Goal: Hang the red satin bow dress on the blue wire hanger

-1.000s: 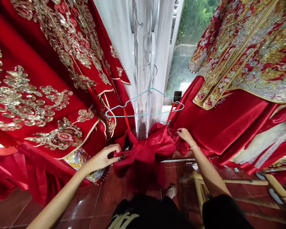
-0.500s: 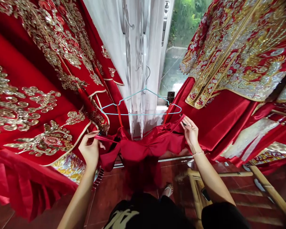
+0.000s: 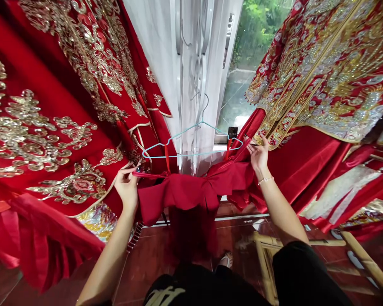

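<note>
A red satin dress (image 3: 178, 197) hangs by thin red straps (image 3: 167, 158) from a pale teal wire hanger (image 3: 191, 155), which hangs in front of a sheer white curtain. My left hand (image 3: 127, 188) pinches a narrow red edge of the dress at the left end of its top. My right hand (image 3: 259, 156) is raised higher, its fingertips pinching the dress's other upper edge near the hanger's right shoulder. Between my hands, the satin is stretched wide and folded, and its lower part drops towards the floor.
Large red robes with gold embroidery (image 3: 60, 140) hang on the left, and another (image 3: 325, 80) hangs on the right. A phone (image 3: 232, 132) stands by the window (image 3: 252, 59). A bamboo rack (image 3: 264, 263) stands at lower right on red tiles (image 3: 147, 272).
Since a second ago, both hands have risen and spread apart, drawing the dress's top wider. My right hand now sits closer to the hanger's right end.
</note>
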`<act>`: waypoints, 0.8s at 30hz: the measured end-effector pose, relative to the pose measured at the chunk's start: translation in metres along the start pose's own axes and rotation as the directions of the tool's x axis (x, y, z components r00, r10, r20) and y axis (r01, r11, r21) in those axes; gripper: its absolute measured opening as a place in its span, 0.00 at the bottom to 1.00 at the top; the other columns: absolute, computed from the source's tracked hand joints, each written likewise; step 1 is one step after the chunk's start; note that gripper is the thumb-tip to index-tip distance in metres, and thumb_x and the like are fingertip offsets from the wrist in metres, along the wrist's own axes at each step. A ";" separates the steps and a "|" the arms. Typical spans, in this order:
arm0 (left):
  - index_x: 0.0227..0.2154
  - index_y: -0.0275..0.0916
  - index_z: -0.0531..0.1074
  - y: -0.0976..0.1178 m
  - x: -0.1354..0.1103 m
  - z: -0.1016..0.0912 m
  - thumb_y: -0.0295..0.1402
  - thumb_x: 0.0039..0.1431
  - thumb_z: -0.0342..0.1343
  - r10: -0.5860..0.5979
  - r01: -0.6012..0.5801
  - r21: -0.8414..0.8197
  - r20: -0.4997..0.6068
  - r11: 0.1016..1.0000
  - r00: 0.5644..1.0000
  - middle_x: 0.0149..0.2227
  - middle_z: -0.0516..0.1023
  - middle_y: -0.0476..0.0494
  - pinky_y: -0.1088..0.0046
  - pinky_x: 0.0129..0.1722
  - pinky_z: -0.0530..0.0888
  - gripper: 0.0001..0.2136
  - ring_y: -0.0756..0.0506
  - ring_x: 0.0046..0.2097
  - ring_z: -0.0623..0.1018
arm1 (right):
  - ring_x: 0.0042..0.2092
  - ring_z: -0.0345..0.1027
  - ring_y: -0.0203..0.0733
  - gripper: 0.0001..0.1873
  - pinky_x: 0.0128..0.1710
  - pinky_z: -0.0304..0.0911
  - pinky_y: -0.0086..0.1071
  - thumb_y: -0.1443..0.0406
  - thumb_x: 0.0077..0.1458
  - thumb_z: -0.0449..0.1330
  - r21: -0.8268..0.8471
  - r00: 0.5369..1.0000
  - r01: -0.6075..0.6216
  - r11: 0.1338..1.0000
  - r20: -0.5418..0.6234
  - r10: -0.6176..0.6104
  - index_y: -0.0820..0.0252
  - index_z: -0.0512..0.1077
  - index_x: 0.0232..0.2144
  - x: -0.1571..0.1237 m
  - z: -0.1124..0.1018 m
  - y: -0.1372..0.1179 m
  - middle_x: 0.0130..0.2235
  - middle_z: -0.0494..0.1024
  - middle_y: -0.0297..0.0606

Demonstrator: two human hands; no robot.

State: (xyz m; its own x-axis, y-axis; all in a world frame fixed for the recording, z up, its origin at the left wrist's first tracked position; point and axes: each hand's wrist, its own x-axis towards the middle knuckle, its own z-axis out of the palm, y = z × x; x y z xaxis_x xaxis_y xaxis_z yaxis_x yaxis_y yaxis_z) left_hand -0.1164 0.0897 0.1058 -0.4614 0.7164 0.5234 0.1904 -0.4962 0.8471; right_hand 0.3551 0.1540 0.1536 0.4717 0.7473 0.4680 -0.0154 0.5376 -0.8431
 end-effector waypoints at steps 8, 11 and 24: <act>0.51 0.39 0.71 0.015 0.023 0.012 0.46 0.53 0.65 -0.051 0.088 -0.209 0.175 0.974 0.983 0.57 0.76 0.32 0.62 0.51 0.80 0.25 0.36 0.59 0.76 | 0.40 0.80 0.43 0.35 0.50 0.70 0.41 0.60 0.48 0.52 -0.113 0.959 0.105 0.988 0.273 -0.070 0.51 0.63 0.60 0.014 0.028 -0.039 0.44 0.80 0.38; 0.49 0.37 0.75 0.017 0.029 0.013 0.48 0.53 0.65 -0.071 0.110 -0.169 0.217 0.980 0.973 0.56 0.77 0.33 0.59 0.55 0.78 0.25 0.36 0.58 0.77 | 0.38 0.79 0.45 0.33 0.51 0.70 0.42 0.58 0.50 0.53 -0.158 0.932 0.105 0.982 0.360 -0.042 0.54 0.65 0.59 0.019 0.037 -0.052 0.36 0.81 0.37; 0.44 0.38 0.78 0.018 0.046 0.013 0.46 0.51 0.65 -0.050 0.067 -0.111 0.155 0.992 0.987 0.47 0.82 0.39 0.61 0.50 0.80 0.21 0.39 0.49 0.82 | 0.39 0.71 0.41 0.22 0.47 0.72 0.38 0.54 0.51 0.63 -0.400 0.850 0.250 0.882 0.527 -0.003 0.53 0.75 0.47 0.015 0.036 -0.021 0.40 0.75 0.36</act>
State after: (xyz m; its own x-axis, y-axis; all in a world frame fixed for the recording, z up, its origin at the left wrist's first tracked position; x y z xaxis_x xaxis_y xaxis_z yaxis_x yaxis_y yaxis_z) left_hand -0.1232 0.1201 0.1469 -0.3302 0.8076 0.4886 0.0615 -0.4982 0.8649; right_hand 0.3308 0.1679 0.1877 -0.0636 0.8396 0.5395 0.4568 0.5051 -0.7322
